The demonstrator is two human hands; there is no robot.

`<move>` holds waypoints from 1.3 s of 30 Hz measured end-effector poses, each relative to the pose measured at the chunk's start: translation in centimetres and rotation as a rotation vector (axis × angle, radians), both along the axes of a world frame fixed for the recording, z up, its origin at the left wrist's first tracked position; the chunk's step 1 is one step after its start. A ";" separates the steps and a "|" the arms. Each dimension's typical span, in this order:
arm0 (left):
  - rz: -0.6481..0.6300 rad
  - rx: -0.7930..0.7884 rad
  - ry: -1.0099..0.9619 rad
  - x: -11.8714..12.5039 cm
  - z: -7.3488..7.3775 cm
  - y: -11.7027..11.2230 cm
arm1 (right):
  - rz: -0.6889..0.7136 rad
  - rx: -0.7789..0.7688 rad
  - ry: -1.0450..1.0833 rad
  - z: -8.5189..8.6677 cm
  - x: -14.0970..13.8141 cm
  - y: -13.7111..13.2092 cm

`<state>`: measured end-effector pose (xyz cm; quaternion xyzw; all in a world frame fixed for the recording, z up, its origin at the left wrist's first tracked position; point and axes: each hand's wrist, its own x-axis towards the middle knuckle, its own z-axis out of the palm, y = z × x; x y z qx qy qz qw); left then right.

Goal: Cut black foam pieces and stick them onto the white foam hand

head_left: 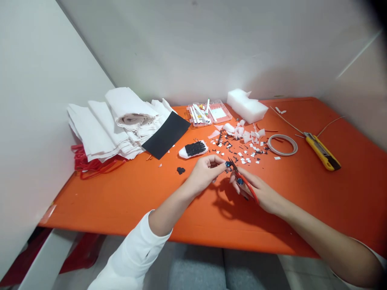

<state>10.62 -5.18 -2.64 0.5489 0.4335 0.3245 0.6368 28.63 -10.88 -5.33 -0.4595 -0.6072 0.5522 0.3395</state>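
Observation:
My right hand (261, 192) grips red-handled scissors (246, 184), their dark blades pointing up-left toward my left hand. My left hand (205, 172) pinches a tiny dark piece (227, 164) at its fingertips, right against the scissor tips. Both hands hover over the orange table (121, 193) near its middle. Just beyond them lie several small white and black scraps (246, 155). A white foam piece covered with black material (193, 150) rests to the upper left of my left hand.
A pile of white fabric (117, 121) with a black sheet (166, 135) sits at the back left, red straps (90, 163) under it. A clear box of small parts (208, 112), a white foam block (246, 105), a tape ring (282, 145) and a yellow utility knife (322, 151) lie farther back and right.

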 end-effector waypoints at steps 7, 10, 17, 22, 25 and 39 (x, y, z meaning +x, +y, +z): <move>0.002 0.019 0.021 -0.1 -0.1 0.1 | 0.014 -0.052 0.000 -0.1 0.0 0.2; 0.005 0.033 0.016 -0.2 -0.2 0.2 | -0.016 -0.097 0.034 -0.3 -0.1 0.2; 0.012 0.014 0.016 -0.1 -0.2 0.1 | 0.048 -0.107 0.067 -0.3 -0.1 0.1; 0.015 0.011 0.014 0.0 -0.2 0.1 | 0.090 -0.082 0.015 -0.2 0.0 0.1; 0.003 0.015 0.016 0.0 -0.1 0.1 | 0.086 -0.073 0.003 -0.2 0.1 0.1; -0.004 0.040 0.022 0.0 0.1 0.0 | 0.027 -0.008 -0.033 0.0 -0.1 0.0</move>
